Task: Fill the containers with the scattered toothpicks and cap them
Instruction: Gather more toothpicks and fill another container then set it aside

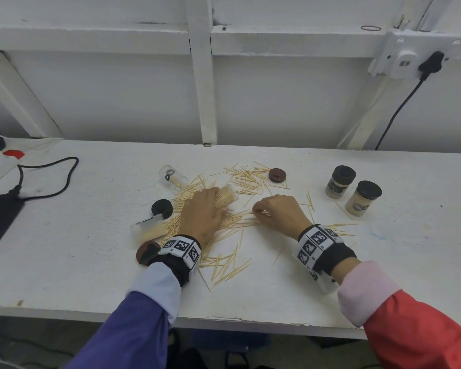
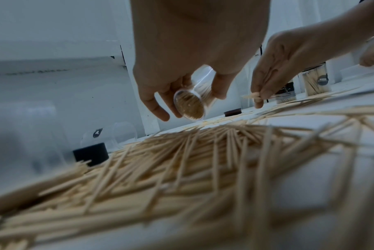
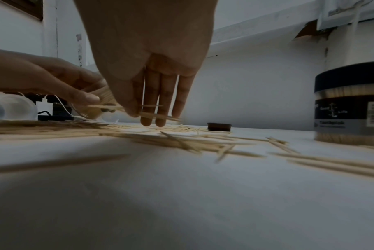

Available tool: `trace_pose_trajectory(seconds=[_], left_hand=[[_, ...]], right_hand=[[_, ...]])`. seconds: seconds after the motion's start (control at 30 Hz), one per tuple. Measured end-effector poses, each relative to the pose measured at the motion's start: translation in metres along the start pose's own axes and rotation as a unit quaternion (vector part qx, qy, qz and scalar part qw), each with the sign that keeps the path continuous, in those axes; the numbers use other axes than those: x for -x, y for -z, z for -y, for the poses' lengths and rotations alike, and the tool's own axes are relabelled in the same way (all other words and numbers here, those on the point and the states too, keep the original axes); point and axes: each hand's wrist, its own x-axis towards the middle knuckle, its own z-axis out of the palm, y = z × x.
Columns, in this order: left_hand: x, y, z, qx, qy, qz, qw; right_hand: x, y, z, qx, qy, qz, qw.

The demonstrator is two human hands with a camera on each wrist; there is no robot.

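Far left on the white worktable (image 1: 91,262), a clear plastic container (image 1: 147,228) lies on its side, partly filled, w/ a loose black round cap (image 1: 162,208) just beside it. Left hand (image 1: 201,214) has fingers curled round a clear cylindrical container packed with toothpicks (image 1: 226,196), tipped nearly flat over the scattered pale wooden toothpicks (image 1: 224,265). Right hand (image 1: 278,213) pinches a few picks, thumb vs fingertips. Far right, two capped full jars (image 1: 353,189) stand upright.

Risks, imo: tipped container could spill its load if mouth drops; pinched picks may fan out & miss opening; a sleeve could sweep picks off the near edge.
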Motion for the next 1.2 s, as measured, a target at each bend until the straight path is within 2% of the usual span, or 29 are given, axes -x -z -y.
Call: trace_pose_trajectory(seconds=[0.13, 0.23, 0.37, 0.6, 0.73, 0.87, 1.03, 1.2], left_hand=[[0.0, -0.001, 0.003, -0.035, 0.021, -0.002, 0.999], [0.0, -0.003, 0.003, -0.04, 0.003, 0.008, 0.999], [0.001, -0.004, -0.001, -0.04, -0.031, 0.019, 0.999], [0.003, -0.002, -0.009, 0.019, -0.097, 0.066, 0.993], [0.003, -0.003, -0.007, 0.055, -0.111, 0.082, 0.989], [0.003, -0.006, -0.005, 0.086, -0.139, 0.107, 0.981], [0.001, -0.01, -0.002, 0.084, -0.137, 0.114, 0.98], [0.0, -0.014, 0.004, 0.104, -0.123, 0.107, 0.981]], right_hand=[[-0.001, 0.001, 0.002, -0.002, -0.028, -0.078, 0.997], [-0.001, 0.001, 0.001, -0.021, -0.061, -0.162, 0.985], [-0.002, -0.001, 0.0, -0.008, -0.053, -0.19, 0.98], [-0.004, -0.001, 0.011, -0.018, 0.095, -0.178, 0.979], [-0.004, -0.001, 0.011, -0.084, 0.089, -0.198, 0.973], [-0.004, -0.001, 0.004, -0.186, 0.027, -0.183, 0.965], [-0.005, -0.004, 0.002, -0.246, 0.059, -0.161, 0.954], [-0.006, -0.007, -0.001, -0.245, 0.084, -0.155, 0.953]])
